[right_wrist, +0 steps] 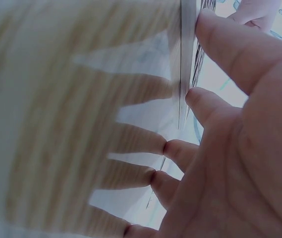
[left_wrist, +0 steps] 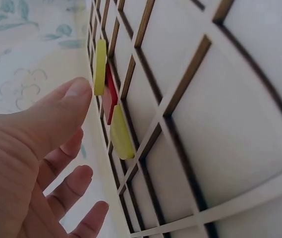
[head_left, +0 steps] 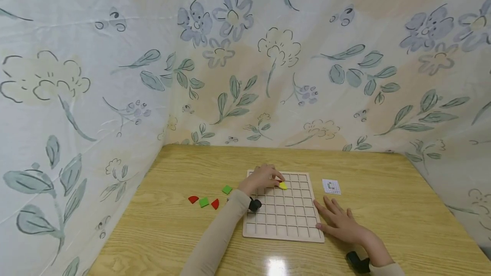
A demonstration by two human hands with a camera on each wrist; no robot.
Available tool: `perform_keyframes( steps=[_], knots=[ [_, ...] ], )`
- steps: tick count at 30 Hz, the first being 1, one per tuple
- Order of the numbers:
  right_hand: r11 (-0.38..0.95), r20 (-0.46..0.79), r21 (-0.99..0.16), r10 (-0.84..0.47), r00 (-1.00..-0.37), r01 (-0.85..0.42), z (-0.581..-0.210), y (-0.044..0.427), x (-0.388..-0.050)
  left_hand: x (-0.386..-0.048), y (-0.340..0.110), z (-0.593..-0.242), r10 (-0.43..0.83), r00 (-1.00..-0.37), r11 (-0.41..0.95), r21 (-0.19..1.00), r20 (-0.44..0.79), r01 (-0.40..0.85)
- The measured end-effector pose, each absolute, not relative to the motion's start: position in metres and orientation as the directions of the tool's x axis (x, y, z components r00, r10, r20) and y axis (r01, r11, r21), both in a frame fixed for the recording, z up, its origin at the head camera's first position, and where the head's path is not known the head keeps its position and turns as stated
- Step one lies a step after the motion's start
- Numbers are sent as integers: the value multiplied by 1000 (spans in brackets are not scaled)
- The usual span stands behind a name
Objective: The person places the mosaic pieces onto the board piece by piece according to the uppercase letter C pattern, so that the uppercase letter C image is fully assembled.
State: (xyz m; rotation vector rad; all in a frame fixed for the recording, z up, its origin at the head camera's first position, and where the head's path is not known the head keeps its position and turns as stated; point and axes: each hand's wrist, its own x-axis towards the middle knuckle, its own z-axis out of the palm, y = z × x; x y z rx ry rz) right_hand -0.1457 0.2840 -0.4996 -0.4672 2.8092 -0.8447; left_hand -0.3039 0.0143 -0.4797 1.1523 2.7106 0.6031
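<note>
A pale wooden board (head_left: 281, 220) with a square grid lies flat on the table. Over its upper part, my left hand (head_left: 261, 179) has its thumb and finger brought close together at a small yellow piece (left_wrist: 100, 67). This piece stands out from the board by the thumb tip; the finger behind it is hidden in the left wrist view. Just beside it, a red piece (left_wrist: 111, 94) and another yellow piece (left_wrist: 122, 134) lie on the grid. Spread out flat, my right hand (head_left: 341, 224) rests on the table, thumb and fingertip touching the board's right edge.
Left of the board lie two green squares (head_left: 204, 202) and two red quarter-round pieces (head_left: 193, 199). A small printed grid card (head_left: 331, 186) sits beyond the right hand. Floral cloth (head_left: 238, 76) hangs behind the wooden table (head_left: 172, 233).
</note>
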Motion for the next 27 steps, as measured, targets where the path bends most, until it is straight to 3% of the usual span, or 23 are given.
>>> perform_keyframes(
  steps=[14,27],
  knots=[
    [795,-76,-558,-337,-938,-240,-498,283,-145,-305,17,-481,730,-683,627,398,1,670],
    [795,-74,-556,-339,-938,-243,-499,284,-146,-298,24,-487,655,-754,685,385,45,618]
  ],
)
